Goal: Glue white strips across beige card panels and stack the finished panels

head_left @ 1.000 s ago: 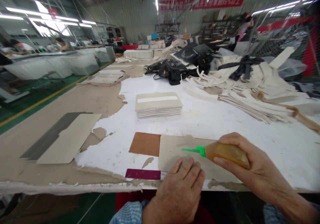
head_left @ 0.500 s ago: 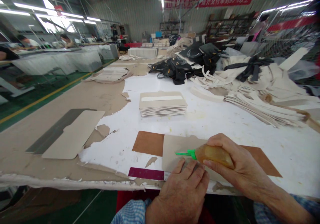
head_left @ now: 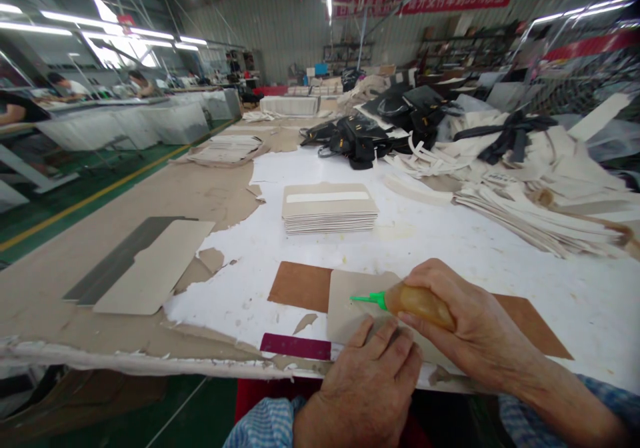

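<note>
My right hand [head_left: 465, 328] is wrapped round an amber glue bottle [head_left: 417, 303] whose green nozzle [head_left: 369, 299] points left, its tip over the upper left part of a beige card piece [head_left: 350, 305]. That card lies on a brown board [head_left: 299, 286] near the table's front edge. My left hand [head_left: 367, 385] lies flat with fingers stretched out, pressing the card's lower edge just below the bottle. A dark red strip [head_left: 295, 346] sits at the table edge, left of my left hand.
A stack of beige cards [head_left: 329, 209] stands mid-table. Flat beige and grey panels [head_left: 145, 268] lie at the left. Black bags [head_left: 360, 138] and heaps of cream cut pieces [head_left: 525, 188] fill the back right. People sit at benches far left [head_left: 65, 88].
My right hand has carried the bottle leftward along the card, so the nozzle tip sits nearer the card's left edge. The left hand stays pressed on the card.
</note>
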A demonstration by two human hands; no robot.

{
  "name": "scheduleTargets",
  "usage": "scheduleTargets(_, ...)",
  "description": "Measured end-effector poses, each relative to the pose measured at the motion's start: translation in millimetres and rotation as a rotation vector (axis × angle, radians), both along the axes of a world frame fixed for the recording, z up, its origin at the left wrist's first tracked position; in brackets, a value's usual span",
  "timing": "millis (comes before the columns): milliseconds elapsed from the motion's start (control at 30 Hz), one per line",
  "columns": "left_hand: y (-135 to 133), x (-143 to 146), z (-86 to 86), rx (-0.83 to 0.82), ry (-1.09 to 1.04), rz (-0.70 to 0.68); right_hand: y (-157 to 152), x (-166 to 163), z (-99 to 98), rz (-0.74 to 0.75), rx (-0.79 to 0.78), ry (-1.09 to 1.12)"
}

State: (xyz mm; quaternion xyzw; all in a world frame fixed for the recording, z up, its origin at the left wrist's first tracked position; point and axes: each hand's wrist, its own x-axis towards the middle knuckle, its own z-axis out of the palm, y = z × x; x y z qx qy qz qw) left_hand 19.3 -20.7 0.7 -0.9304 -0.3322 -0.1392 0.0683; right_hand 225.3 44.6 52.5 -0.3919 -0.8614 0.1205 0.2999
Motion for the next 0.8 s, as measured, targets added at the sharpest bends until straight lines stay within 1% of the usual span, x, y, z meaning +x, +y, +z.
scheduleTargets(133, 0.9, 0.3, -0.3, -0.010, 0.014, -0.003, -1.9, 9.8, 2.2, -0.076, -0.070, -0.011)
scheduleTargets(233, 1.3, 1.1, -0.6, -0.009, 0.017, -0.001, -3.6, 14.5, 1.6, -0.104, -0.140, 0.012)
scheduleTargets(400, 2.3, 1.8, 0.1, -0.008, 0.028, 0.004, -5.4, 15.9, -7.9, -0.149, -0.258, 0.088)
scheduleTargets(467, 4.1, 2.4, -3.6, 0.006, 0.018, 0.005, -7.8, 16.6, -13.6, -0.239, -0.296, 0.180)
scheduleTargets(533, 6.3, 3.0, -12.1, 0.047, -0.004, -0.003, -11.3, 19.9, -19.6, -0.424, -0.339, 0.347)
scheduleTargets(600, 9.3, 2.8, -25.1, 0.115, -0.025, -0.016, -14.2, 28.1, -26.0, -0.586, -0.407, 0.607)
scheduleTargets(633, 11.7, 2.1, -32.9, 0.164, -0.041, -0.027, -14.6, 34.7, -29.3, -0.617, -0.449, 0.770)
scheduleTargets(700, 20.3, -0.7, -49.3, 0.248, -0.049, -0.039, -12.8, 53.8, -36.2, -0.586, -0.502, 1.070)
scheduleTargets(733, 26.5, -2.6, -56.8, 0.307, -0.089, -0.047, -10.9, 66.4, -39.5, -0.569, -0.494, 1.172)
scheduleTargets(800, 40.4, -7.2, -67.8, 0.406, -0.164, -0.087, -6.8, 96.2, -45.3, -0.594, -0.408, 1.273)
